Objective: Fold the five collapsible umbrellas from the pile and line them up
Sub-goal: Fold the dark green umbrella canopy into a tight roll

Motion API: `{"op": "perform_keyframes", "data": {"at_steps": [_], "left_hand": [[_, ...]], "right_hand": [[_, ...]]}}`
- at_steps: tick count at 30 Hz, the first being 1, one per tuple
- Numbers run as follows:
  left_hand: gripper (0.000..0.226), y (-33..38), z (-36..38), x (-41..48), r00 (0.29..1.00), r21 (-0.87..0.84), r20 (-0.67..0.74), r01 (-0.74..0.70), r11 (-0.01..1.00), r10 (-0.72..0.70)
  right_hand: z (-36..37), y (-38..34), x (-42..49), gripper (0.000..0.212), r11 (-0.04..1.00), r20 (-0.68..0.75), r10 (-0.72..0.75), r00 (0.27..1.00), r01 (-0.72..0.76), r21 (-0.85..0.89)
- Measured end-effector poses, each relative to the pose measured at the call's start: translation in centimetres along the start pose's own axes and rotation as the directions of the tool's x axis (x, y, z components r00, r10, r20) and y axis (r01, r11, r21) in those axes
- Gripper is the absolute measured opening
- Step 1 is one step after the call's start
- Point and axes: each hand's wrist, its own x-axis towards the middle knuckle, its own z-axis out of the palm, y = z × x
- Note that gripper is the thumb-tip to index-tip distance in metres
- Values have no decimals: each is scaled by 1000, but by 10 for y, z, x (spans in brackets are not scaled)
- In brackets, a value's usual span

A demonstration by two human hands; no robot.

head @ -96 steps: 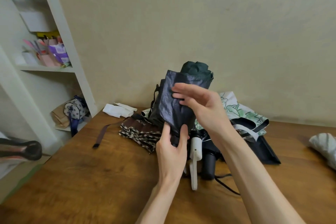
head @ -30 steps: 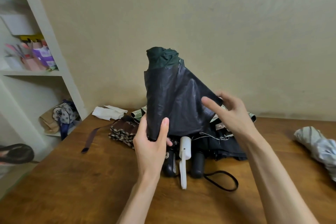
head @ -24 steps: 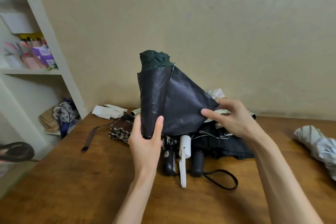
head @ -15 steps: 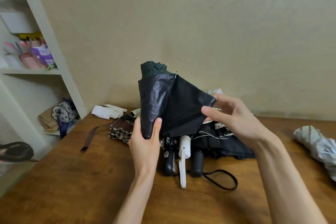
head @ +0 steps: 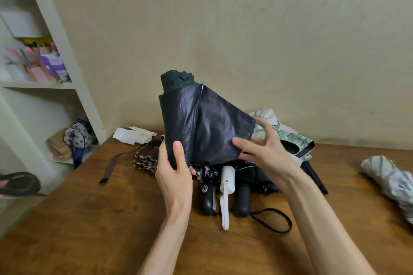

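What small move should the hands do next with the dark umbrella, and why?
Probably the right hand should wrap the loose flap around the umbrella: the left hand grips its lower end, yet that flap sticks out sideways.

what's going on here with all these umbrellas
A person is folding a dark umbrella, held upright above the table. The left hand grips its lower end while the right hand touches a loose flap with straight fingers. The pile of other umbrellas lies behind it; a grey umbrella sits apart at right.
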Motion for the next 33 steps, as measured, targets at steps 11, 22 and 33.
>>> {"op": "perform_keyframes", "data": {"at_steps": [11, 22, 33], "left_hand": [[55, 1, 1, 3, 995, -62, -68, 65, 996, -70], [76, 1, -4, 6, 989, -145, -110, 81, 986, -97], [66, 4, -3, 5, 988, -167, -119, 74, 983, -94]], "right_hand": [[21, 4, 1, 12, 974, -84, -223, 971, 225, 20], [30, 6, 0, 20, 966, -172, -211, 962, 178, -190], [37, 7, -5, 46, 889, -84, -397, 914, 359, -284]]}}
